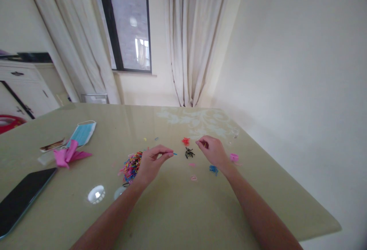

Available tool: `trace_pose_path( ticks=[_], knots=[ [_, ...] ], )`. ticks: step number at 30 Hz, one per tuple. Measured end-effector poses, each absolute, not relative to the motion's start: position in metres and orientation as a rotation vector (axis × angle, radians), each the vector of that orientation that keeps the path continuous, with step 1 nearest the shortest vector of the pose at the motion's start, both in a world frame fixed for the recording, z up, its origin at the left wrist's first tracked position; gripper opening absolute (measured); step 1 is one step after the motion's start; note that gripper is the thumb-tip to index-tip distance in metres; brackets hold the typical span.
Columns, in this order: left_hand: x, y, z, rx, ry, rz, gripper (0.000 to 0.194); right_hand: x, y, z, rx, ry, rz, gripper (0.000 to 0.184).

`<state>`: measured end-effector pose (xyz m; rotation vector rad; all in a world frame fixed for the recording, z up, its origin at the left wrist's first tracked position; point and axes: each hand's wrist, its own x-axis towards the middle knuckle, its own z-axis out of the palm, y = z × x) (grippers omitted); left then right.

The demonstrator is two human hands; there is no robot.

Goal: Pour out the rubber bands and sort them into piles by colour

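Observation:
Between thumb and fingertips of my left hand (156,162) is a small blue elastic band (175,154), its end poking out to the right. That hand is beside a mixed pile of multicoloured elastic bands (132,167), partly covering it. My right hand (212,150) is pinched above the table; a bit of yellow shows within its curled fingers, but what it holds is unclear. Between the hands lie a red heap of bands (185,141), a black heap (189,153) and a few pink bands (194,178). A blue heap (213,170) sits just below my right hand.
On the glossy table (172,215), a pink band bundle (234,158) lies right of my right wrist. To the left are a dark phone (23,198), a pink ribbon-like piece (70,155) and a blue face mask (83,133). A wall (301,89) borders the right side.

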<state>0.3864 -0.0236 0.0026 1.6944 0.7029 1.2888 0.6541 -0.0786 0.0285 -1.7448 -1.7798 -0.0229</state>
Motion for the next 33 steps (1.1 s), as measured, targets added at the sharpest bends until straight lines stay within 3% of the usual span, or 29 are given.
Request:
trace_pose_path(
  ticks=[6, 13, 24, 28, 33],
  knots=[
    [0.384, -0.028, 0.009, 1.61, 0.72, 1.259, 0.017, 0.67, -0.08, -0.006, -1.707, -1.633, 0.115, 0.031],
    [0.391, -0.03, 0.0, 1.619, 0.796, 1.192, 0.03, 0.679, -0.079, -0.01, -1.726, -1.54, 0.169, 0.031],
    [0.463, -0.057, 0.003, 1.778, 0.655, 0.919, 0.017, 0.692, -0.076, -0.007, -1.649, -1.325, 0.241, 0.039],
    [0.505, -0.054, -0.011, 1.871, 0.752, 0.706, 0.014, 0.695, -0.075, -0.009, -1.64, -1.321, 0.227, 0.038],
    [0.535, -0.056, -0.031, 1.953, 0.775, 0.708, 0.018, 0.696, -0.074, -0.013, -1.646, -1.332, 0.203, 0.035]
  ],
)
